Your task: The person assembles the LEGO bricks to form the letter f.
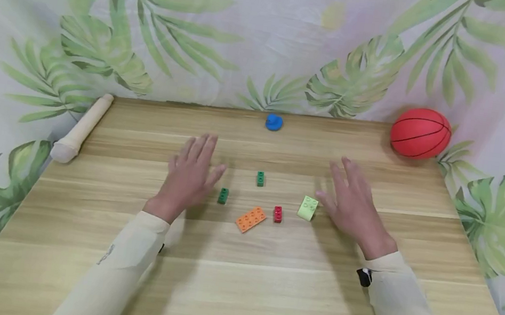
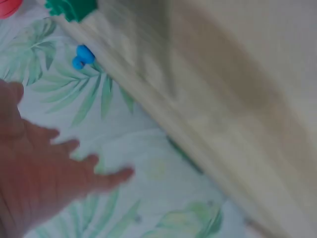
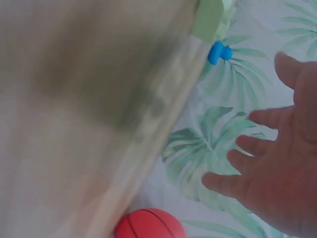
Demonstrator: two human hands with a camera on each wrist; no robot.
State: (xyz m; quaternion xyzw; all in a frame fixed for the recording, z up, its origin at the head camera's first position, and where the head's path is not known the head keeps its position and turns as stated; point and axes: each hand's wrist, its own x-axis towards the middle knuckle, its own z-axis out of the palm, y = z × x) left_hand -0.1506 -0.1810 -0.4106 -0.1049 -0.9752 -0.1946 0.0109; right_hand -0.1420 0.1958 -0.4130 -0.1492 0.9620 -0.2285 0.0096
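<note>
My left hand point(image 1: 188, 178) hovers over the table with fingers spread, left of a dark green brick point(image 1: 223, 196). My right hand point(image 1: 354, 209) is spread too, its thumb near a light green brick point(image 1: 308, 208). Neither holds anything. Between the hands lie an orange brick point(image 1: 250, 219), a small red brick point(image 1: 278, 214) and a second green brick point(image 1: 260, 179) farther back. In the left wrist view a green brick point(image 2: 72, 9) shows at the top edge, and the left fingers look blurred. The light green brick point(image 3: 208, 20) shows at the top of the right wrist view.
At the table's back edge sits a blue rubber duck point(image 1: 274, 122). A red basketball point(image 1: 420, 133) rests in the back right corner. Along the left edge lies a pale microphone-shaped object point(image 1: 82, 128). Leaf-patterned cloth point(image 1: 269, 36) hangs behind the wooden table point(image 1: 261, 299).
</note>
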